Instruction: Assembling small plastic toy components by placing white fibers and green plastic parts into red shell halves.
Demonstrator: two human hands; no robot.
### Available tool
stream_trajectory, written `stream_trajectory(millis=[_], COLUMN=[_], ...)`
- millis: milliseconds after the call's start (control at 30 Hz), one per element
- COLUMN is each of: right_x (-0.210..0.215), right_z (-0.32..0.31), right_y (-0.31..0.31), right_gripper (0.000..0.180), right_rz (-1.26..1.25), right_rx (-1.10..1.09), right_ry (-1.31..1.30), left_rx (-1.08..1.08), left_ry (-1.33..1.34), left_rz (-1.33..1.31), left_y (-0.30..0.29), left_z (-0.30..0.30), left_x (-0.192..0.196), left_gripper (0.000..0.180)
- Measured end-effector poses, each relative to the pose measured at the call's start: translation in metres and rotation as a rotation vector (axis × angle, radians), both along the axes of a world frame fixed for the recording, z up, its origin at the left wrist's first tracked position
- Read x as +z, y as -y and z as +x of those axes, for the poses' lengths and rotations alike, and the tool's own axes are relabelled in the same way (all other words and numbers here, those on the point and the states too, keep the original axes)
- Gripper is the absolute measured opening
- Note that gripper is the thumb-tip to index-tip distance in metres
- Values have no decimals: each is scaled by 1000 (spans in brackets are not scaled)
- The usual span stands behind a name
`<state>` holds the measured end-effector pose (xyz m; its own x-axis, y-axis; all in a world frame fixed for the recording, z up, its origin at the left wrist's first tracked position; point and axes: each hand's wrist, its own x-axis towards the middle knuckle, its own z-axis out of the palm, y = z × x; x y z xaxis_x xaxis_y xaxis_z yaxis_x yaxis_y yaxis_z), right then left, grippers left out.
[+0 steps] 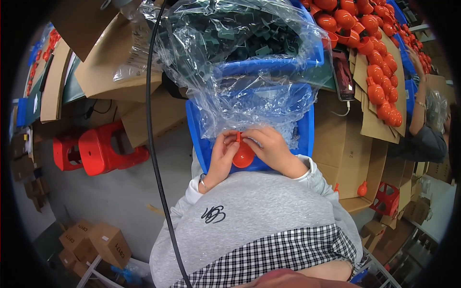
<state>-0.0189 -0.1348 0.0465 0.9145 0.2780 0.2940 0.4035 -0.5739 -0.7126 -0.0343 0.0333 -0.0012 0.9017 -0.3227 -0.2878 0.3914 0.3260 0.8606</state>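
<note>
Held an orange bulb-shaped plastic part (243, 154) between both hands, just in front of the blue bin (307, 129) lined with clear plastic. Left hand (222, 156) and right hand (270, 148) each kept a grip clamped on it.

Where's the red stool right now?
In the head view, the red stool lies tipped on the grey floor at the left, beside cardboard boxes.
</note>
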Motion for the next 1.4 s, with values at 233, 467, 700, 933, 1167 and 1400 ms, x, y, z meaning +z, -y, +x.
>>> stream_trajectory(millis=[233, 467, 700, 933, 1167, 1400], right_x=[103, 100, 93, 115, 72, -8], right_z=[9, 128, 133, 82, 6, 3], right_y=[20, 31, 30, 31, 60, 70], right_gripper=[26, 12, 11, 18, 31, 38], right_rz=[205, -261, -242, 725, 1213, 1180], right_rx=[237, -187, -164, -120, 183, -36], right_ry=[197, 337, 108, 76, -840, -1043], left_rx=[-1, -120, -66, -96, -88, -100], left_ry=[-61, -103, -150, -155, -180, -156], left_rz=[-142, -159, -184, -236, -216, -110], left_y=[-5, 1, -1, 0, -3, -3], left_z=[4, 4, 6, 11, 11, 9], left_x=[4, 18, 23, 19, 18, 12], left_gripper=[33, 37, 41, 41, 43, 43])
